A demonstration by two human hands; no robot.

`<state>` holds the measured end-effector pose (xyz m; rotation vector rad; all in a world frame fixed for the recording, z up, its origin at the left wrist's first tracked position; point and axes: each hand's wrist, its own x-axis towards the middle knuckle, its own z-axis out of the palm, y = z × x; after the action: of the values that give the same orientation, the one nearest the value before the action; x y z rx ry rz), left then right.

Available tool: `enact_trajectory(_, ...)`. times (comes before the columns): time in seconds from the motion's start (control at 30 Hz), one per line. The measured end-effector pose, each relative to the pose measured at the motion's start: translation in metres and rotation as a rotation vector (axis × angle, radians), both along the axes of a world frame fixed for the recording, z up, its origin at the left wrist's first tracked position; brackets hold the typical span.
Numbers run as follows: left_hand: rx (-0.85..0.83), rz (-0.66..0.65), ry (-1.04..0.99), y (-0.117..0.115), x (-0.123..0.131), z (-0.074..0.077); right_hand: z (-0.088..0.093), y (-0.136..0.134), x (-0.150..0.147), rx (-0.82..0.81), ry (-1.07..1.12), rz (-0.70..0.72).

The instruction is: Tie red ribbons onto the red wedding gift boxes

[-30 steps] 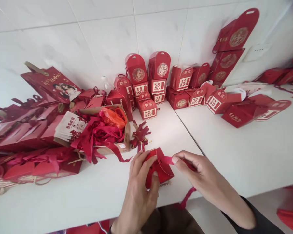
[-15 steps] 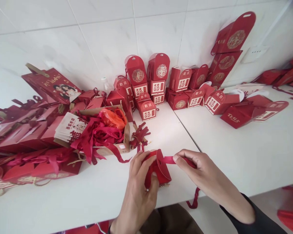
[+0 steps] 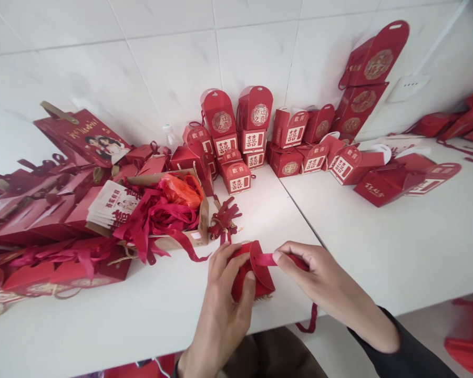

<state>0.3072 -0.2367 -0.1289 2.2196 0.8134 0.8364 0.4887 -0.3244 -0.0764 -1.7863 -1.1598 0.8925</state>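
Note:
A small red box [image 3: 264, 278] with a rounded flap lies near the table's front edge. My left hand [image 3: 230, 283] grips it from the left, fingers over the top and thumb on the near side. A red ribbon [image 3: 265, 259] runs from the flap to my right hand [image 3: 299, 262], which pinches it between thumb and fingers just right of the box. The ribbon's tail hangs past the table edge below my right hand. A bunch of dark red ribbon pieces [image 3: 225, 218] lies just beyond my left hand.
An open carton [image 3: 204, 223] of red ribbons and an orange bag stands at the left, beside rows of red gift bags [image 3: 74, 210]. Red boxes [image 3: 236, 177] stand stacked along the tiled wall. More red boxes [image 3: 382, 184] lie at the right. A socket [image 3: 409, 87] is on the wall.
My right hand has moved slightly left, closer to the box, with the ribbon still pinched. My left hand keeps its hold on the box. The view has shifted a little.

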Motion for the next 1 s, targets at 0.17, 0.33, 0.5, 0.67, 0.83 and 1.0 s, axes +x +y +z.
enact_trajectory(0.17, -0.052, 0.067, -0.050, 0.002, 0.005, 0.002, 0.003, 0.003, -0.002, -0.029, 0.013, 0.013)
enact_trajectory(0.33, -0.141, 0.140, -0.093, 0.002, 0.008, 0.003, 0.001, 0.003, -0.003, -0.036, -0.010, 0.038)
enact_trajectory(0.5, -0.231, 0.202, -0.158, 0.001, 0.006, 0.001, -0.013, 0.005, -0.006, 0.093, -0.139, 0.014)
enact_trajectory(0.67, -0.309, 0.205, -0.276, -0.002, 0.003, 0.003, -0.016, 0.013, -0.019, 0.240, -0.241, 0.084)
enact_trajectory(0.83, -0.311, 0.203, -0.333, -0.008, 0.000, 0.004, -0.010, 0.020, -0.029, 0.229, -0.115, 0.156)
enact_trajectory(1.0, -0.123, 0.255, -0.125, -0.016, -0.008, -0.003, -0.009, 0.020, -0.028, 0.145, -0.087, 0.113)
